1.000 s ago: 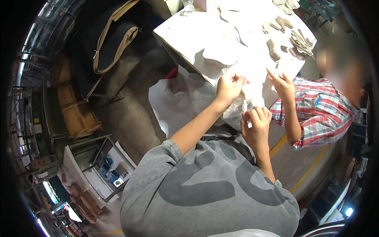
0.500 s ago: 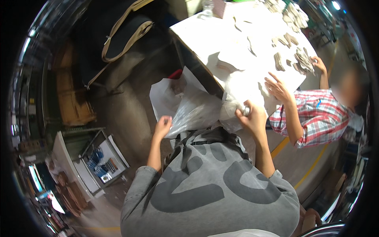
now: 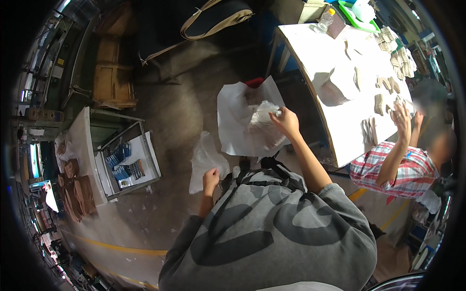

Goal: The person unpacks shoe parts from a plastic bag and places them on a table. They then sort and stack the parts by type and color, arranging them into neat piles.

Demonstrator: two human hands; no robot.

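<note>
My left hand (image 3: 210, 178) is low beside my grey sweatshirt, closed on the lower edge of a thin whitish plastic bag (image 3: 204, 155) that stands up from it. My right hand (image 3: 286, 121) reaches forward and grips a crumpled clear plastic bag (image 3: 262, 115). That clear bag hangs over a large white sack (image 3: 238, 131) lying open on the floor next to the white table (image 3: 340, 140). A red item (image 3: 253, 82) shows at the sack's far edge.
A person in a plaid shirt (image 3: 398, 169) sits at the right, one hand (image 3: 402, 116) on the table among stacks of pale cut pieces (image 3: 381, 102). An open box of blue items (image 3: 127, 162), wooden crates (image 3: 111, 82), a dark strapped bag (image 3: 213, 17) and a bottle (image 3: 325, 20) are around.
Both my hands have left the table edge. The left one dropped down and left and now holds a thin bag; the right one moved to the clear bag over the white sack.
</note>
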